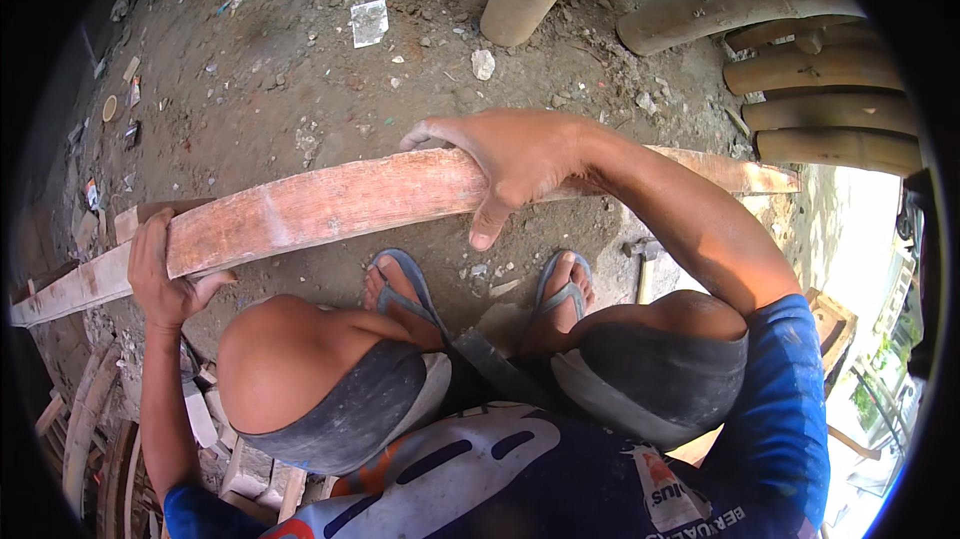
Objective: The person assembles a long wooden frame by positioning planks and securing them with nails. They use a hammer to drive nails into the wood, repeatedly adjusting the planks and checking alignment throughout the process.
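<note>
A long reddish wooden plank point(330, 201) lies crosswise in front of my knees, bending in the view. My right hand point(520, 161) grips it from above near the middle, fingers over the far edge and thumb on the near side. At the plank's left end, my left hand point(160, 274) is wrapped around the wood where a paler, whitish board point(85, 284) continues to the left. The left thumb points to the right, beneath the plank's end. How the two pieces meet is partly hidden by the left hand.
Thick bamboo-like poles point(830, 69) lie at the far right. A white paper scrap point(369, 23) and stones are on the dirt ground point(270, 89). A hammer point(646, 251) rests by my right knee. Scrap wood point(85, 409) piles up at lower left. My sandalled feet point(405, 289) are below the plank.
</note>
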A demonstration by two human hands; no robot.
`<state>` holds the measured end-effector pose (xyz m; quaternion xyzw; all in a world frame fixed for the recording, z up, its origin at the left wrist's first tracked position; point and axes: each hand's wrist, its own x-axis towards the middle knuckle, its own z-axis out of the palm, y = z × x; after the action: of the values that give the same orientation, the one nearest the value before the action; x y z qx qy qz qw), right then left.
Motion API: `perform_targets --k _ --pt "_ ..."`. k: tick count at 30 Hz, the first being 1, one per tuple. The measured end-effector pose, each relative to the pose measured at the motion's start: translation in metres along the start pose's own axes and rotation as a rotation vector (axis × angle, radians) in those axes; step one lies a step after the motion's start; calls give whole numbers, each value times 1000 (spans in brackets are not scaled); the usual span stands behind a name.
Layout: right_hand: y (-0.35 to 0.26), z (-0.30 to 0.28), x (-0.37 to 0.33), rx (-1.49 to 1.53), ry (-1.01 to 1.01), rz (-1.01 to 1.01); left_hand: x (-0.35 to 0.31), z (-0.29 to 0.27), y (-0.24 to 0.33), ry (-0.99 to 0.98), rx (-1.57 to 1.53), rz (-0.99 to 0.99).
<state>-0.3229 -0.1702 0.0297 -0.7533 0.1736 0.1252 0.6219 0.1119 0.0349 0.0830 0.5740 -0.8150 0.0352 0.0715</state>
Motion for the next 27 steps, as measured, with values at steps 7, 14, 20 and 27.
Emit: perform_targets --k 7,14,20,27 --pt "19 -6 30 318 -325 126 0 1 -2 6 20 30" --pt "16 -4 27 221 -268 164 5 -5 2 -37 -16 -35" --pt "19 4 27 175 -224 94 3 -9 11 -38 -31 -77" --pt "14 -1 23 144 -196 61 10 -13 15 -84 -3 -107"
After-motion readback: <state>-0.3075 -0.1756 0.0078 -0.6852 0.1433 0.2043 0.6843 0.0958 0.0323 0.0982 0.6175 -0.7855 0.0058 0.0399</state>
